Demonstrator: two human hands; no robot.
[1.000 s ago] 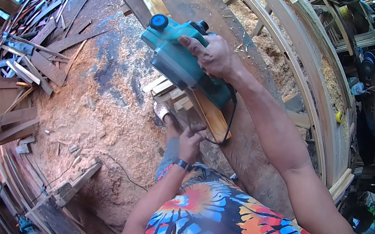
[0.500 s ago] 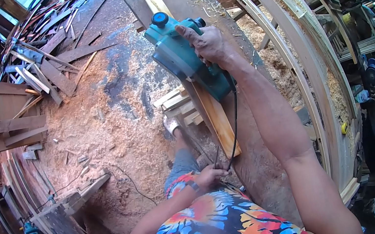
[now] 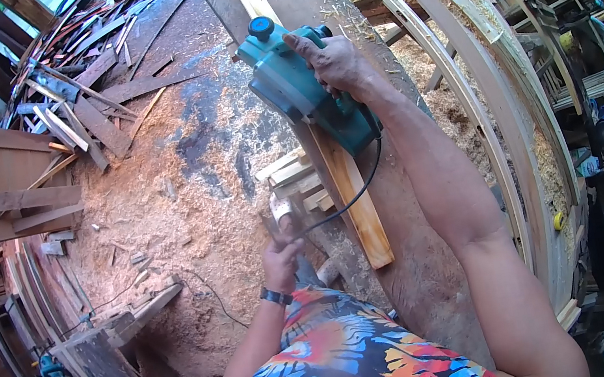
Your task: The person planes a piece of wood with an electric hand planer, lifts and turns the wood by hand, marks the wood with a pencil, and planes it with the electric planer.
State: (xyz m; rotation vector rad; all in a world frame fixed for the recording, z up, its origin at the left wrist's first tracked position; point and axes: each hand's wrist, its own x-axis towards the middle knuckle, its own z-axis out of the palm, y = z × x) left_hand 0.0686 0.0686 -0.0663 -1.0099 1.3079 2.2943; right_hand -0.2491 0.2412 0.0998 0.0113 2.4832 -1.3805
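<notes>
My right hand (image 3: 337, 64) is wrapped round the rear handle of a teal electric planer (image 3: 301, 85), thumb on top. The planer rests on a long pale wooden plank (image 3: 361, 218), which runs out beneath it at both ends. From the planer's back a black power cord (image 3: 356, 199) curves left to my left hand (image 3: 282, 260). That hand is closed on the cord, slightly blurred, with a dark band on its wrist. Under the planer, the plank's planed face is hidden.
The plank lies on a broad brown bench board (image 3: 428, 247). Short wood blocks (image 3: 296, 177) are stacked beside it, near my foot (image 3: 281, 206). Sawdust (image 3: 176, 249) covers the floor. Long boards (image 3: 491, 101) stand at right; scrap wood (image 3: 92, 104) is heaped at far left.
My left hand has moved left and forward from beside the plank's near end, drawing the cord away from the plank. The planer and my right hand have hardly shifted.
</notes>
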